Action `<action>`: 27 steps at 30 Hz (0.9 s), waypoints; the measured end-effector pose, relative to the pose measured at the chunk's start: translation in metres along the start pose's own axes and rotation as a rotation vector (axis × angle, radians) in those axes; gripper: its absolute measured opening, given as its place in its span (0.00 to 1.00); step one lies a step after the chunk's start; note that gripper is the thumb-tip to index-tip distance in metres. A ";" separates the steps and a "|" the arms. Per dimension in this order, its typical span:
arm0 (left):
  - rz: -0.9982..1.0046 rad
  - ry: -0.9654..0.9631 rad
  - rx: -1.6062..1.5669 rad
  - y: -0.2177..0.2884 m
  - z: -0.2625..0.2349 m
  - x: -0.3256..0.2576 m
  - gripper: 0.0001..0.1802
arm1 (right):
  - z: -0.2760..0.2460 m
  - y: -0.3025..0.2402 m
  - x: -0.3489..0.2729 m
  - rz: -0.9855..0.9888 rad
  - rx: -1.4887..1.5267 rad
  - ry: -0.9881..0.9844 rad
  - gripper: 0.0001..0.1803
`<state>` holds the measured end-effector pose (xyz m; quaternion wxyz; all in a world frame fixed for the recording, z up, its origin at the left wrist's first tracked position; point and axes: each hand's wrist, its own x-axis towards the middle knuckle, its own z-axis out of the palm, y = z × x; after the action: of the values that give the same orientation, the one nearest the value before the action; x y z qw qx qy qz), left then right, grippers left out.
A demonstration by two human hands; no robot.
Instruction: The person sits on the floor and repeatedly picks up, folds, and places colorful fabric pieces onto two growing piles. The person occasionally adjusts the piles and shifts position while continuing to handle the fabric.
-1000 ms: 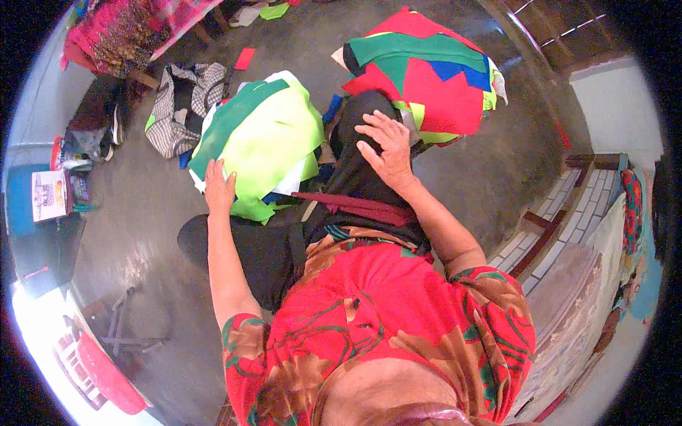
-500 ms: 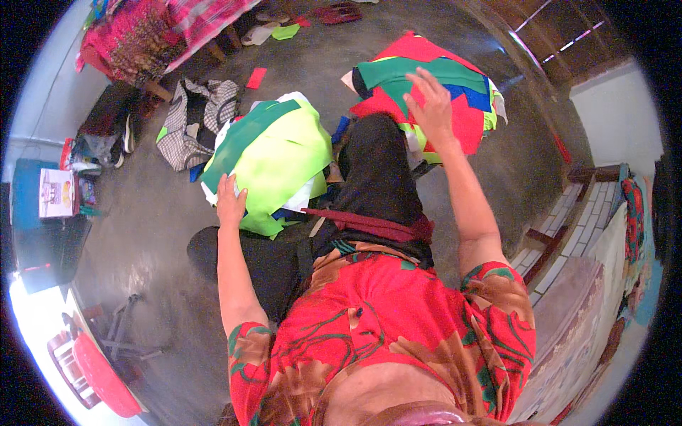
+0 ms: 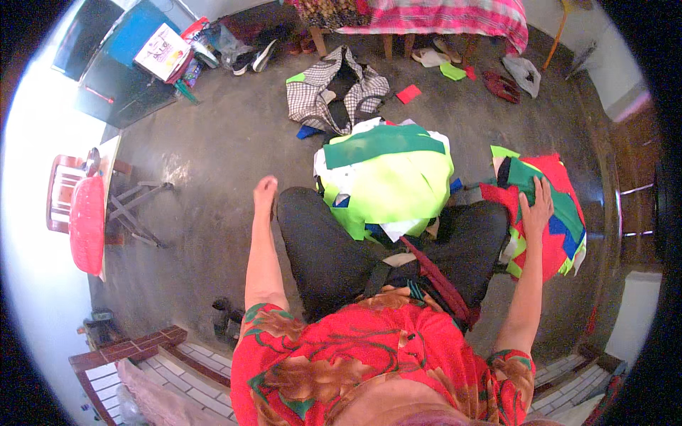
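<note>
I sit cross-legged with a mound of cloth scraps [image 3: 387, 186] in front of me, lime yellow with a dark green strip across its top and white bits at the edges. My left hand [image 3: 266, 190] hangs beside my left knee, apart from the mound, its fingers curled in and nothing visible in them. On my right lies a second pile of cloth pieces [image 3: 553, 245] in red, green, blue and lime. My right hand [image 3: 537, 207] rests on its green and red pieces, fingers stretched out flat.
A checked cloth [image 3: 334, 89] lies beyond the yellow mound, near a small red scrap [image 3: 408, 94]. Shoes [image 3: 254, 58] and a cloth-covered table [image 3: 440, 15] stand at the back. A red basin [image 3: 87, 226] and folding stand [image 3: 138, 206] are at left.
My view has turned left, so both piles appear further right. My left hand has come off the yellow mound to the left, fingers curling. The right hand has settled onto the red and green pile.
</note>
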<state>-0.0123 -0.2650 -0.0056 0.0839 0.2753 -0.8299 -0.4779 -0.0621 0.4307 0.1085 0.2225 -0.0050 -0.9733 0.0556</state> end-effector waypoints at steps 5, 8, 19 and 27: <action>-0.692 -0.453 -0.784 -0.081 0.061 -0.033 0.18 | -0.003 0.010 0.000 -0.017 0.026 -0.019 0.31; -0.658 -0.401 -0.933 -0.064 0.091 -0.034 0.18 | -0.003 0.013 0.002 -0.032 0.058 -0.017 0.30; -0.562 -0.205 -1.043 -0.042 0.103 -0.040 0.19 | -0.007 0.000 0.004 0.014 0.124 -0.039 0.29; -0.559 -0.160 -1.036 -0.054 0.092 -0.056 0.20 | -0.011 -0.010 0.009 0.016 0.152 -0.059 0.27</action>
<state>0.0174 -0.1875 -0.0925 0.0156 0.3696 -0.3883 -0.8440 -0.0651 0.4222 0.1238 0.1929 0.0055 -0.9724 0.1313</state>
